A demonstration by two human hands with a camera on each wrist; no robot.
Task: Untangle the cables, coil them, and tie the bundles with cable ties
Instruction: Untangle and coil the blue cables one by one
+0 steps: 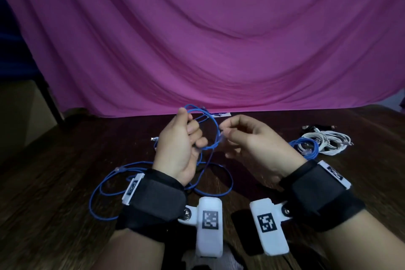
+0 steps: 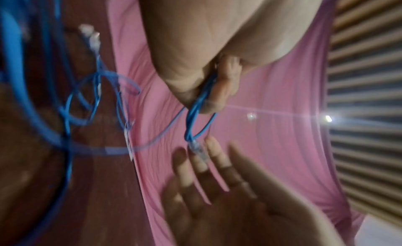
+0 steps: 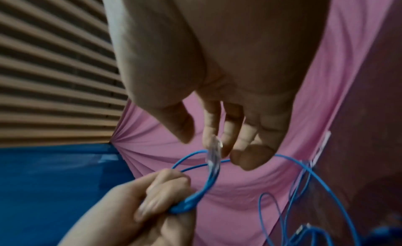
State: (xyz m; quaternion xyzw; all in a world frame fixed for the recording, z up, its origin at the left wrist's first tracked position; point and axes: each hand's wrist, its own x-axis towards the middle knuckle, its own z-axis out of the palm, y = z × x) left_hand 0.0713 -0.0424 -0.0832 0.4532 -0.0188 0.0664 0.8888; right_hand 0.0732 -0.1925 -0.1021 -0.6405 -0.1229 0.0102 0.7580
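While the left hand [image 1: 178, 144] grips a small coil of blue network cable [image 1: 213, 129] above the desk's [image 1: 65, 182] middle, the right hand's [image 1: 252, 144] loosely spread fingers [image 3: 212, 122] merely brush its clear plug [image 3: 214, 152], so the loop could spring loose into the tangled blue slack [image 1: 105, 188] lying below on the desk.

Left hand [image 1: 180, 144] raised, fingers curled tight; right hand [image 1: 252, 142] alongside, fingers loosely extended.

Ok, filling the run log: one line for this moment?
left hand: grips blue cable loops | right hand: open at clear plug | tied: not yet
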